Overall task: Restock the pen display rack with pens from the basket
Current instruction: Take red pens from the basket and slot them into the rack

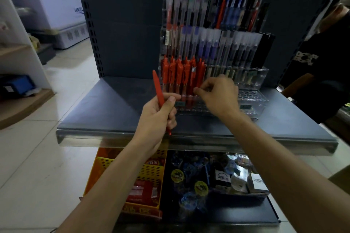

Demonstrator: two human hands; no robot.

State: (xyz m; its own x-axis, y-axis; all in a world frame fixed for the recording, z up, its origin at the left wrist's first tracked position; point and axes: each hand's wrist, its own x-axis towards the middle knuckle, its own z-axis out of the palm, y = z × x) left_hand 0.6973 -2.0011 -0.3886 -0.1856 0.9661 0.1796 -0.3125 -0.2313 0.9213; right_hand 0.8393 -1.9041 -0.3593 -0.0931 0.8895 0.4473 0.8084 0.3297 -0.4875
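The left hand [158,117] gripped a spare red pen [158,89] upright, ready beside the right hand [217,96], which pinched a racked red pen [198,77] just ahead in the display rack [253,100] (probably seating it); the yellow basket [151,172] sat below both hands

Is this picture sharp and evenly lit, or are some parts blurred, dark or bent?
Head view: the left hand, right hand and red pen are fairly sharp; the rack is dim and soft in its upper rows; the shelf bows at its front edge from wide-angle distortion and carries pale glare; the freezer at far left is smeared.
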